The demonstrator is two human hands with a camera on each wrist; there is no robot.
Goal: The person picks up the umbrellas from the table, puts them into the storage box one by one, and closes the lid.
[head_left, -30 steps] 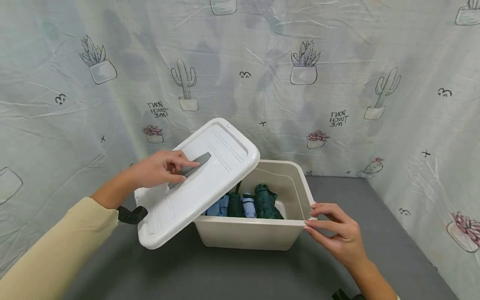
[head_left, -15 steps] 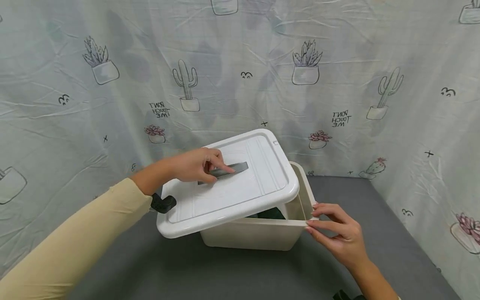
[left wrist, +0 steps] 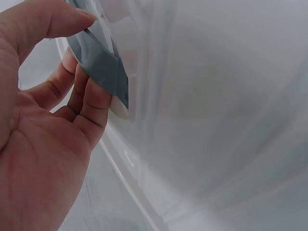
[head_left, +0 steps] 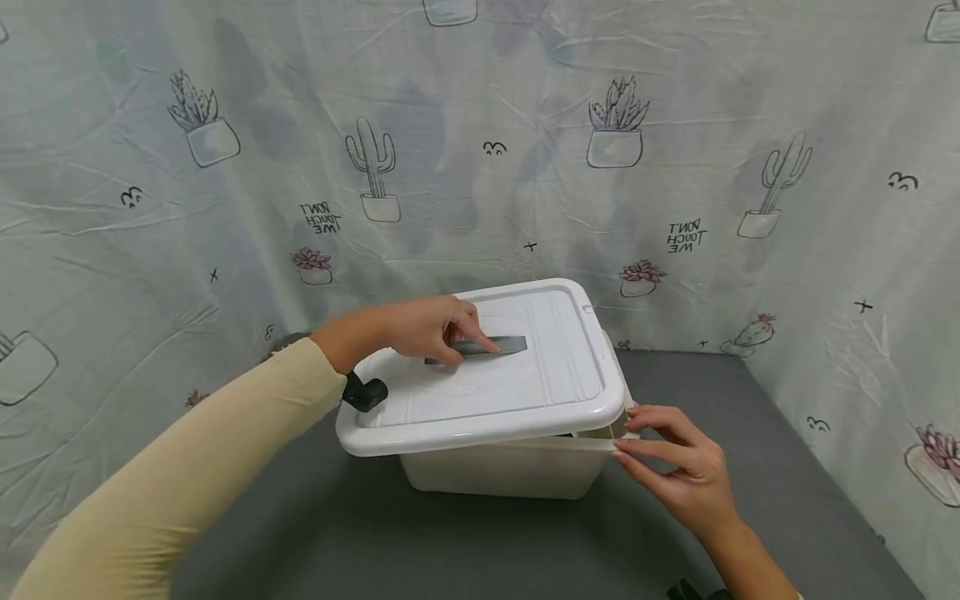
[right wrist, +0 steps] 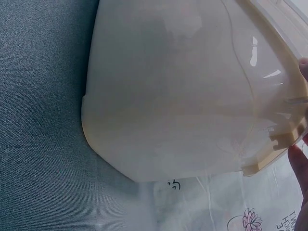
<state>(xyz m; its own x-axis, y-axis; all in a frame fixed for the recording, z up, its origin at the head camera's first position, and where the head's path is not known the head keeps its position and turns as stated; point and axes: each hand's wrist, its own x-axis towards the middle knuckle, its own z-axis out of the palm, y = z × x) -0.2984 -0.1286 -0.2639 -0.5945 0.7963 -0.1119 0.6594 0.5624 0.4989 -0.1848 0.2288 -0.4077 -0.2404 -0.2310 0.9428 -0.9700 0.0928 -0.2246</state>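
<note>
My left hand (head_left: 427,327) grips the grey handle (head_left: 512,344) in the middle of a white plastic lid (head_left: 540,383). In the left wrist view, thumb and fingers close round that handle (left wrist: 98,70) from both sides. The lid lies askew over a cream storage box (head_left: 498,471), its left end jutting past the box. A narrow gap shows at the front right corner; the contents are almost wholly hidden. My right hand (head_left: 686,467) pinches the box's rim at that corner, fingertips (right wrist: 299,163) at the edge in the right wrist view.
The box stands on a grey cloth-covered surface (head_left: 465,554). Behind and to both sides hangs a pale curtain (head_left: 480,200) printed with potted cacti and succulents. A black wrist strap piece (head_left: 365,393) on the left wrist overlaps the lid.
The left hand has brought the lid right and down over the box, turning it flatter. Folded umbrellas inside, visible earlier, are now covered. The right hand has kept its place.
</note>
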